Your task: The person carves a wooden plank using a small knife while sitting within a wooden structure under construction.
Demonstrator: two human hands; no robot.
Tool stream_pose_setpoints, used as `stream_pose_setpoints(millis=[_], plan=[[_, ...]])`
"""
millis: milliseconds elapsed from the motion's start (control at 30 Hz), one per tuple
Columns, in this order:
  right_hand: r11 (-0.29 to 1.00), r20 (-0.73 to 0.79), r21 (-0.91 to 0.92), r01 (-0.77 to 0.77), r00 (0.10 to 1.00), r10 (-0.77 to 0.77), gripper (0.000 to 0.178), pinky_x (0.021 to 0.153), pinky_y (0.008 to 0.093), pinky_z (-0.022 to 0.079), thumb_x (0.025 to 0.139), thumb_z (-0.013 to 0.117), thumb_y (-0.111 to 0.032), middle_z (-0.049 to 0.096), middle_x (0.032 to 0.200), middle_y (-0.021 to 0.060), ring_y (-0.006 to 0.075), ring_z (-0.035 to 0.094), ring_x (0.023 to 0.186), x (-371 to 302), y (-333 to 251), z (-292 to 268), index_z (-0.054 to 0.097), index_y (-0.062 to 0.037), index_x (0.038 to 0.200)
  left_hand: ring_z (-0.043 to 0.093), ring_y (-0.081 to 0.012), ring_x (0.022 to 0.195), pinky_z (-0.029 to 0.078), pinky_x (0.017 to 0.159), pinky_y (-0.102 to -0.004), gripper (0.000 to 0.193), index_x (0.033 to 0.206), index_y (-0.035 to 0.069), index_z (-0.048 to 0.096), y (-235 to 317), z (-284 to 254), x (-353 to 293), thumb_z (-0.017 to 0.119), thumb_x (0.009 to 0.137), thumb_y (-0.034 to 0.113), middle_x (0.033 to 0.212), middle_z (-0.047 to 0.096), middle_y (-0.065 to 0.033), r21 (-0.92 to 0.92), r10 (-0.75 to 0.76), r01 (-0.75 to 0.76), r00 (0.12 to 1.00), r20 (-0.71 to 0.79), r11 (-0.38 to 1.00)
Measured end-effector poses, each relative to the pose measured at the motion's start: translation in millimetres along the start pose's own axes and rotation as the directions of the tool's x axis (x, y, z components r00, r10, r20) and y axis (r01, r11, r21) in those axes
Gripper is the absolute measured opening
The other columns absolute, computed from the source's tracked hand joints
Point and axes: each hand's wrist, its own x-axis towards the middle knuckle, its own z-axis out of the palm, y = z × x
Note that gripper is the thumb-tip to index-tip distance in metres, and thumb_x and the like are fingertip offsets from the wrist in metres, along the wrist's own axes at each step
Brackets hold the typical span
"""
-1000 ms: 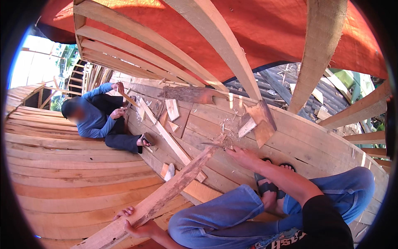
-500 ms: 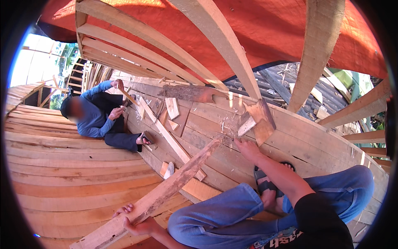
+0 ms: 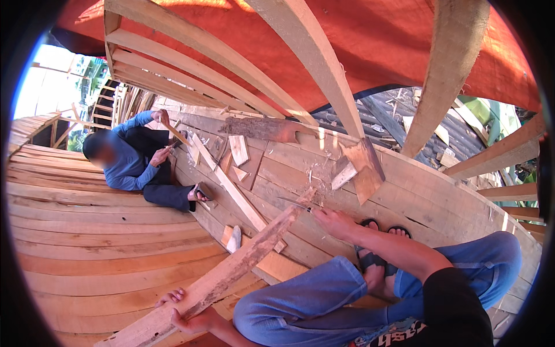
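Observation:
A long, rough-edged wooden plank (image 3: 231,267) slants from the lower left up toward the middle, over my bent left knee. My left hand (image 3: 188,312) is closed around its near part, fingers on the far side and thumb on the close side. In my right hand (image 3: 334,223) is a knife with a thin, slightly curved blade (image 3: 293,202), which lies across the plank close to its far end. Whether the edge touches the wood, I cannot tell. Small shavings are scattered beyond that end.
At the left, a co-worker in a blue shirt (image 3: 130,165) sits holding a wooden strip. Another narrow plank (image 3: 228,188) and several offcuts (image 3: 238,149) lie on the boards. A wooden block (image 3: 365,172) stands beyond my right hand. Curved ribs (image 3: 312,55) rise before an orange tarp (image 3: 370,52).
My right hand has drawn back slightly toward me, and the knife blade has swung left across the plank's far end. My left hand still grips the plank, which has barely shifted.

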Motion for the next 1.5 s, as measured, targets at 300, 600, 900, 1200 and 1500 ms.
stream_pose_setpoints(millis=[300, 600, 900, 1200, 1500], plan=[[0.957, -0.036, -0.19, -0.22, 0.975, 0.217, 0.029, 0.062, 0.0491, 0.054, 0.095, 0.048, -0.022, 0.06, 0.093, 0.0187, 0.0378, 0.065, 0.074, -6, 57, 5, 0.049, -0.0082, 0.12, 0.043, -0.0189, 0.079, 0.041, 0.076, -0.0315, 0.033, 0.11, 0.005, 0.046, -3, 3, 1, 0.053, 0.079, 0.016, 0.087, 0.045, -0.0067, -0.033, 0.005, -0.004, 0.999, 0.032, 0.999], [0.997, -0.068, -0.056, -0.047, 0.997, 0.043, 0.022, 0.065, 0.0513, 0.053, 0.095, 0.048, -0.021, 0.06, 0.093, 0.0219, 0.0422, 0.064, 0.076, 3, 14, 12, 0.047, -0.0069, 0.112, 0.044, -0.0194, 0.079, 0.042, 0.077, -0.0324, 0.033, 0.11, 0.006, 0.046, 1, -2, 1, 0.053, 0.079, 0.016, 0.088, 0.045, -0.0073, -0.01, 0.01, -0.01, 1.0, 0.021, 1.0], [0.983, 0.011, -0.119, -0.137, 0.99, 0.139, 0.032, 0.069, 0.049, 0.054, 0.092, 0.051, -0.02, 0.06, 0.098, 0.0214, 0.0398, 0.065, 0.082, 0, 20, 11, 0.048, -0.0074, 0.122, 0.044, -0.0194, 0.079, 0.042, 0.076, -0.0326, 0.032, 0.109, 0.006, 0.046, 1, 4, -1, 0.053, 0.079, 0.016, 0.087, 0.045, -0.007, 0.003, 0.026, -0.026, 0.999, 0.041, 1.0], [0.937, 0.011, -0.235, -0.257, 0.964, 0.267, 0.037, 0.067, 0.0486, 0.055, 0.095, 0.049, -0.021, 0.061, 0.096, 0.0209, 0.0386, 0.066, 0.082, -7, 56, 17, 0.047, -0.0087, 0.13, 0.044, -0.0194, 0.077, 0.042, 0.076, -0.0321, 0.032, 0.109, 0.006, 0.047, -2, 10, -3, 0.052, 0.078, 0.017, 0.086, 0.045, -0.0068, -0.001, 0.006, -0.006, 1.0, 0.011, 1.0], [0.988, -0.038, -0.155, -0.009, 0.999, 0.003, 0.035, 0.065, 0.0484, 0.054, 0.095, 0.047, -0.017, 0.061, 0.1, 0.0223, 0.0385, 0.066, 0.082, -5, 28, 12, 0.049, -0.0048, 0.127, 0.044, -0.0191, 0.078, 0.041, 0.077, -0.0319, 0.037, 0.113, 0.006, 0.044, 1, -2, -1, 0.051, 0.078, 0.017, 0.086, 0.045, -0.0073, 0.015, 0.009, -0.009, 1.0, 0.003, 1.0]])
